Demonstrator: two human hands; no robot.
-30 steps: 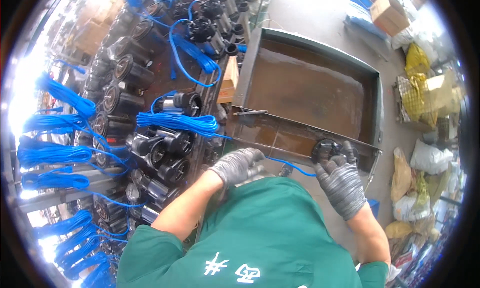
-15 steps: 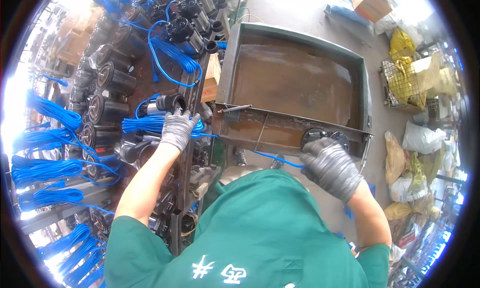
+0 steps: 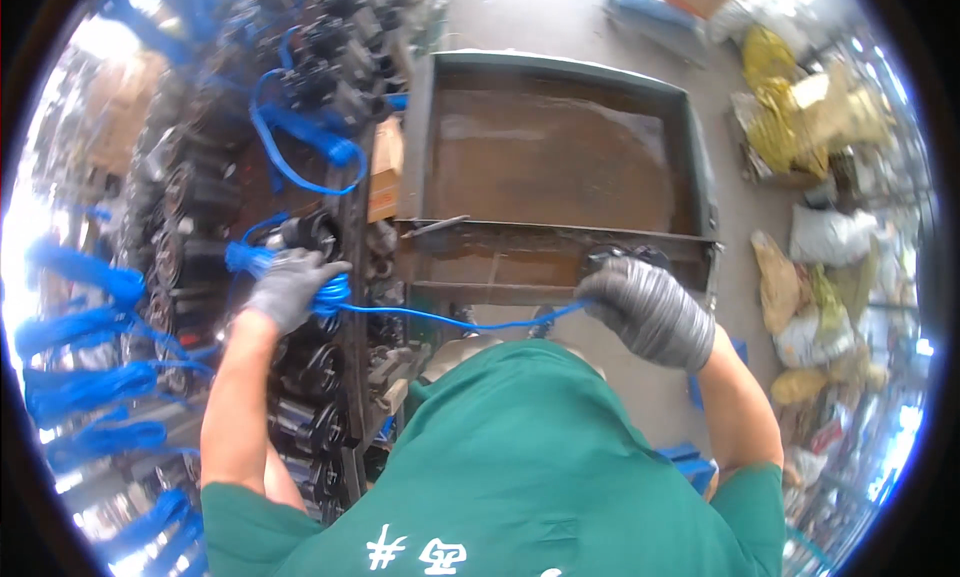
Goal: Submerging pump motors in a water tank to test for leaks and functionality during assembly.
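My left hand (image 3: 288, 289), in a grey glove, is closed round a bundle of blue cable (image 3: 332, 295) beside the workbench's near edge. A black pump head (image 3: 312, 235) lies on the bench just beyond it. One blue cable strand (image 3: 440, 317) runs from the bundle across in front of my body to my right hand (image 3: 645, 312). That gloved hand is closed over a black pump part (image 3: 655, 257) at the front compartment of a metal water tank (image 3: 560, 229). The fingertips and the pump's lower part are hidden.
Pumps with black tops (image 3: 335, 37) crowd the bench on the left, with several blue cable coils (image 3: 90, 377) at the far left. A cardboard box (image 3: 385, 167) stands between bench and tank. Sacks (image 3: 830, 237) and yellow bags (image 3: 780, 97) lie on the right.
The view has shifted. My left hand has closed round the cable bundle and drawn it nearer to me. The strand between my hands has risen into sight; my right hand stays on the pump part.
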